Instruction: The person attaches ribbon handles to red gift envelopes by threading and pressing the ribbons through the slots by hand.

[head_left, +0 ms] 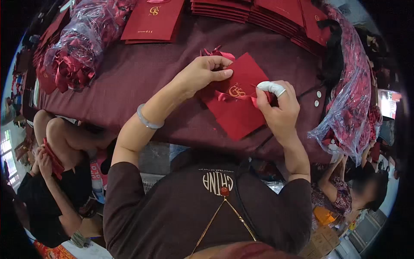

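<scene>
A red paper gift bag (241, 118) with a gold emblem lies tilted on the cloth-covered table in front of me. My left hand (211, 71) is closed on the bag's upper left edge, thumb on its face. A pink-red satin ribbon (228, 96) runs across the bag's front towards my right hand (282, 103). That hand pinches the ribbon at the bag's right side; one finger wears a white covering and a ring. More ribbon (222, 52) shows behind my left fingers. The ribbon's end inside my right fingers is hidden.
Stacked red bags (276, 19) line the far edge, with another red bag (153, 19) at far left. Plastic-wrapped ribbon bundles (79, 47) lie left, and another wrapped bundle (351, 95) lies right. Two small white discs (317, 98) sit nearby. Other people sit on both sides.
</scene>
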Demonstrator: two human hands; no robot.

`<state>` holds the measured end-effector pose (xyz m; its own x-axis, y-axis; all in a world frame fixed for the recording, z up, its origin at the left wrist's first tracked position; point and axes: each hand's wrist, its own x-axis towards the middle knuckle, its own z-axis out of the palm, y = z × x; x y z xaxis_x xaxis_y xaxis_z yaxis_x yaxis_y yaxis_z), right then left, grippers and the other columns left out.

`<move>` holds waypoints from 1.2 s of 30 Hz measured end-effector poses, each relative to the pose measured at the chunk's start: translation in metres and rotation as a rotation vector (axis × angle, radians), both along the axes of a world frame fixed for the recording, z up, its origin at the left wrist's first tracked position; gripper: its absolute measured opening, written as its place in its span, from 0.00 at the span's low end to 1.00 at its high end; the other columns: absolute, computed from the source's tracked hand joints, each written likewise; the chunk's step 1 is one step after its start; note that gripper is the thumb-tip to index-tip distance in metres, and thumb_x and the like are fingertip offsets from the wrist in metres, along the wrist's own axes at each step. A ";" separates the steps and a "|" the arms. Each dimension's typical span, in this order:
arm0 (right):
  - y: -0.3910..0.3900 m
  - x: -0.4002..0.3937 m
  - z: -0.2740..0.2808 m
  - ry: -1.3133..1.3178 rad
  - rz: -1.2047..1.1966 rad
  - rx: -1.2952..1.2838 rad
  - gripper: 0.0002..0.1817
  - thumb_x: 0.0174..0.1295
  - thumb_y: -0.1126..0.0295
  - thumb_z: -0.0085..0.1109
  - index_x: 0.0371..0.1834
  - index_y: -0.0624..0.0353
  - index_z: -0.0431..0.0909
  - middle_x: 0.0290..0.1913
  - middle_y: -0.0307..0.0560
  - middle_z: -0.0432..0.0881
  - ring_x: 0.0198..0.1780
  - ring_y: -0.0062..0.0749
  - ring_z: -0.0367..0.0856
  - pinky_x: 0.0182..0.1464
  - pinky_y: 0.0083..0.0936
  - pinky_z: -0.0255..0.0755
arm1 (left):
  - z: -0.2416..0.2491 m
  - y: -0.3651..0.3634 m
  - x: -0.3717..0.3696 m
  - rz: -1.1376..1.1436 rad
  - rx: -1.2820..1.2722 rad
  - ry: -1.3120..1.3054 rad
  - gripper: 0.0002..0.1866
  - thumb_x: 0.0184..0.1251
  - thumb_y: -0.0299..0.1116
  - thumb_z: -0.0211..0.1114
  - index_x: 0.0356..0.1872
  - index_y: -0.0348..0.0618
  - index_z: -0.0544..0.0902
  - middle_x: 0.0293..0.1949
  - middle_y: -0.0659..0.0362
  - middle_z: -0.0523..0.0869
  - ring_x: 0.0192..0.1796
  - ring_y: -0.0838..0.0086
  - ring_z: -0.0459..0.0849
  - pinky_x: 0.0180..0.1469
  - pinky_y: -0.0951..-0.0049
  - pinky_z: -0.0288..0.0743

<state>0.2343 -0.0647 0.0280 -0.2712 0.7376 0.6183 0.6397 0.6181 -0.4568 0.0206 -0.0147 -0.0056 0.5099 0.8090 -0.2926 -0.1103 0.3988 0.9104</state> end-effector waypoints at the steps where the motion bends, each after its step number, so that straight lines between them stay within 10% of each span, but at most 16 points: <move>1: 0.000 0.000 0.000 -0.033 0.013 0.034 0.10 0.45 0.77 0.68 0.30 0.57 0.77 0.29 0.41 0.79 0.30 0.36 0.76 0.34 0.30 0.66 | -0.001 0.001 0.000 0.005 0.004 -0.003 0.10 0.67 0.28 0.61 0.47 0.35 0.78 0.43 0.62 0.82 0.45 0.81 0.79 0.52 0.80 0.72; 36: 0.031 -0.018 -0.003 -0.293 -0.089 -0.095 0.06 0.53 0.69 0.62 0.28 0.58 0.77 0.29 0.45 0.78 0.33 0.43 0.76 0.36 0.36 0.68 | -0.005 0.003 0.004 0.015 0.097 0.009 0.19 0.62 0.23 0.64 0.54 0.32 0.77 0.42 0.64 0.81 0.44 0.84 0.77 0.51 0.84 0.71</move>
<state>0.2159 -0.0342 0.0249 -0.3594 0.8172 0.4506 0.8020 0.5173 -0.2986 0.0243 -0.0118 -0.0106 0.4950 0.8413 -0.2173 -0.1073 0.3073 0.9455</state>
